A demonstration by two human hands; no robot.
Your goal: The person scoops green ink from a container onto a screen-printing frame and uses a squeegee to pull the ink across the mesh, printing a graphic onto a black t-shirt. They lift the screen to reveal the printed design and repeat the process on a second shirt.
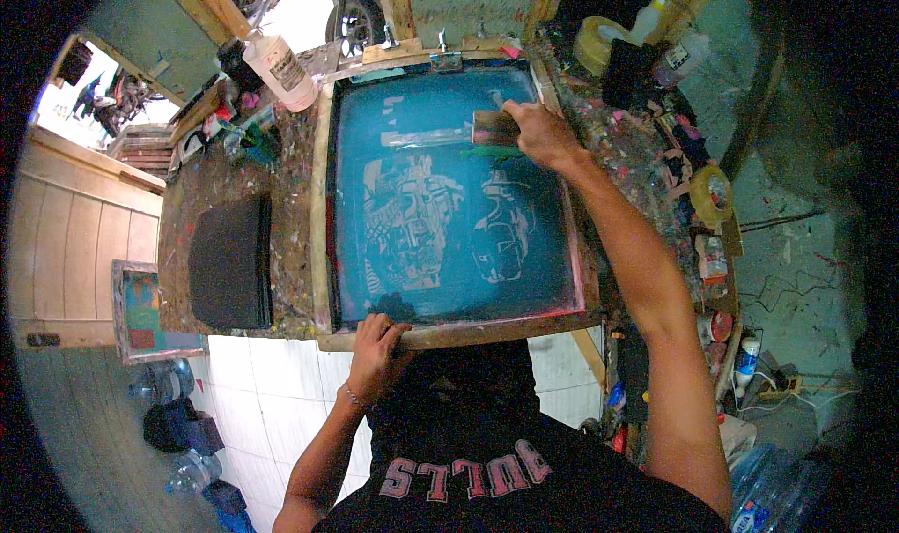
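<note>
A wooden-framed printing screen with blue mesh lies flat before me, pale stencil shapes showing through it. At its far right part, my right hand is closed around a squeegee with a wooden handle, which rests over the mesh. A pale streak runs left from the squeegee, and a smear of green ink lies just below it. My left hand grips the near rail of the frame, fingers hooked over the top. What lies under the screen is hidden.
Left of the screen sits a stack of dark flat pieces on the stained bench. A translucent plastic container stands at the far left corner. Metal hinge clamps hold the screen's far edge. Tape rolls and clutter line the right side.
</note>
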